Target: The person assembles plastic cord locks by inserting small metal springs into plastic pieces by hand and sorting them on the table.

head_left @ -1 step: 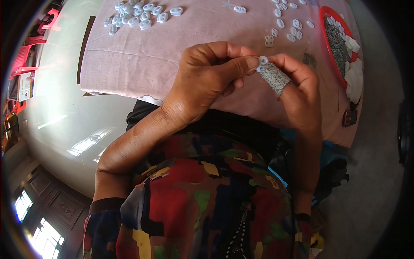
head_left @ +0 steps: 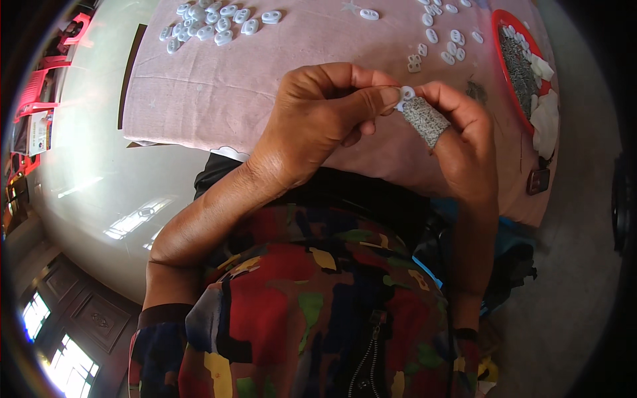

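Note:
Above the near part of the pink cloth, a small white plastic piece with a ring-shaped end (head_left: pixel 407 91) is held between both hands. My left hand (head_left: pixel 315 123) pinches it from the left between thumb and index finger, the other fingers curled below. From the other side my right hand (head_left: pixel 468 142) closes on the same piece. Its thumb wears a grey speckled fabric sleeve (head_left: pixel 426 121) and presses near the ring, with the index finger bent behind. The lower part of the piece is hidden by the fingers and the sleeve.
A pile of white plastic pieces (head_left: pixel 206 23) lies at the far left of the pink-covered table (head_left: pixel 199 106). More white pieces (head_left: pixel 455 36) are scattered at the far right. Beside them stands a red tray (head_left: pixel 499 50) with many small dark metal parts (head_left: pixel 516 69) and white cloth (head_left: pixel 545 123).
My right hand and its sleeved thumb have shifted very slightly to the right. The ring end of the piece has tilted a little. My left hand has hardly moved.

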Demonstrator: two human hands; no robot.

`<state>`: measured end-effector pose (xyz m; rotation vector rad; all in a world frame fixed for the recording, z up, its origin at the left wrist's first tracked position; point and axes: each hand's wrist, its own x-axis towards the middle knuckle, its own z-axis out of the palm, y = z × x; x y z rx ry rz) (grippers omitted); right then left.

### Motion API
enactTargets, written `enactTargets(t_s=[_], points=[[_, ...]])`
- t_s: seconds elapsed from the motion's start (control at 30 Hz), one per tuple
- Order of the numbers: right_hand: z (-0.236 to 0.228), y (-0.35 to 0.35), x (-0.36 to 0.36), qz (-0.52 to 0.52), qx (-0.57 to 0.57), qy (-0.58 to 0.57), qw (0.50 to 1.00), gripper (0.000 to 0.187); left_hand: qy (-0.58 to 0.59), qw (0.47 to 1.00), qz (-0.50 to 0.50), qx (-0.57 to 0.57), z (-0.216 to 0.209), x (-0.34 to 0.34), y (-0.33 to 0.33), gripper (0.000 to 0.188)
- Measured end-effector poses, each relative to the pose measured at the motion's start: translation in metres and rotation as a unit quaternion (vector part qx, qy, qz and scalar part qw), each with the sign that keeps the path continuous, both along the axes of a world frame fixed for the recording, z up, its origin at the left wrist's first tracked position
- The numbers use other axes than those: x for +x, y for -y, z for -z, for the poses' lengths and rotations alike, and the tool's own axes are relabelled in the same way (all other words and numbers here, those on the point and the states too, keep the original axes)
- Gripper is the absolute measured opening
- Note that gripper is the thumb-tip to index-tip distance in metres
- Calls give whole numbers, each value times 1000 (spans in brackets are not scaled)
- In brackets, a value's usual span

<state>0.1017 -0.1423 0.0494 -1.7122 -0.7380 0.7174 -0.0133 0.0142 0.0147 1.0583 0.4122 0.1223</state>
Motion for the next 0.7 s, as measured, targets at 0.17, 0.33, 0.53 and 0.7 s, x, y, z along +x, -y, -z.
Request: enactTargets(t_s=[0.17,0.33,0.53,0.7], points=[[2,0,2,-24,23,56,998,23,1,1000,6,-6,1,1,0,17],[5,-3,6,-40,-12,84,996,18,-2,1000,27,-3,4,2,-5,19],[14,-3,8,-20,-13,138,990,23,-16,999,40,15,1,7,-8,20],[18,-6,-13,47,5,279,959,38,-19,999,23,-18,3,7,-3,21]])
